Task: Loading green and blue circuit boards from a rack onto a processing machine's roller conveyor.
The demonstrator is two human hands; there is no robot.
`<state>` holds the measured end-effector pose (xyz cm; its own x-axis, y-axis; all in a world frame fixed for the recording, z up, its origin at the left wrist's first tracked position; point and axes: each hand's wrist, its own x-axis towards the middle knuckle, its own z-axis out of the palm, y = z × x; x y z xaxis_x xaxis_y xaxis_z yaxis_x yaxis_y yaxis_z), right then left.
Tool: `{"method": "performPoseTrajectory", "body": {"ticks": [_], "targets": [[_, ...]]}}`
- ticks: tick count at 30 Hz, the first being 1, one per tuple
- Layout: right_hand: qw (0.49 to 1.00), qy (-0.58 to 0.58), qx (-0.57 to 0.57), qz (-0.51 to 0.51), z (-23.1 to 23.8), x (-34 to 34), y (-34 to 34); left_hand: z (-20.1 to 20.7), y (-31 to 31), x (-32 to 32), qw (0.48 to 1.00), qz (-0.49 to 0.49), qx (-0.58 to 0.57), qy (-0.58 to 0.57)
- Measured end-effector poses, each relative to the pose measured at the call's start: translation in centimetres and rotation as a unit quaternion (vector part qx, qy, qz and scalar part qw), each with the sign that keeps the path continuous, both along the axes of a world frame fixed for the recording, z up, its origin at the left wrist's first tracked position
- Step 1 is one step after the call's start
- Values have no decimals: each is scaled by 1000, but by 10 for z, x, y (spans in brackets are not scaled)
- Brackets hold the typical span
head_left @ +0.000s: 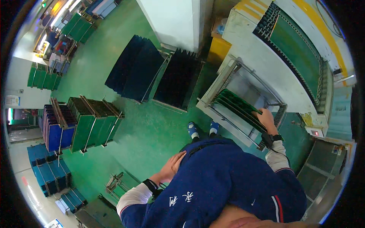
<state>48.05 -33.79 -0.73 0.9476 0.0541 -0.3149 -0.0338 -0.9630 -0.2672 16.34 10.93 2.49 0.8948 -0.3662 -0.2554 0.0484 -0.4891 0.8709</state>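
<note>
My right hand reaches to a metal rack at the right, its fingers closed on the upper edge of a green board. Several such thin boards stand side by side in the rack, tilted, with their lower parts hidden. My left hand lies against my waist on the dark blue jacket; its fingers are stretched out and hold nothing.
A machine with a toothed roller conveyor stands right of the rack. Ahead are two racks of dark panels beside a white pillar. Racks of green boards and blue boards stand left, near a small metal frame.
</note>
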Motion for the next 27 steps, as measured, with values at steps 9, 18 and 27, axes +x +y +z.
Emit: {"method": "performPoseTrajectory", "body": {"ticks": [9, 18, 27], "targets": [[1000, 1, -15, 4, -6, 1, -6, -19, 14, -16, 1000, -1, 8, -17], [999, -27, -18, 17, -17, 4, -16, -19, 27, -29, 996, 8, 37, -79], [998, -44, -21, 44, -30, 19, -25, 1, 22, -38, 992, 47, 70, -96]]}}
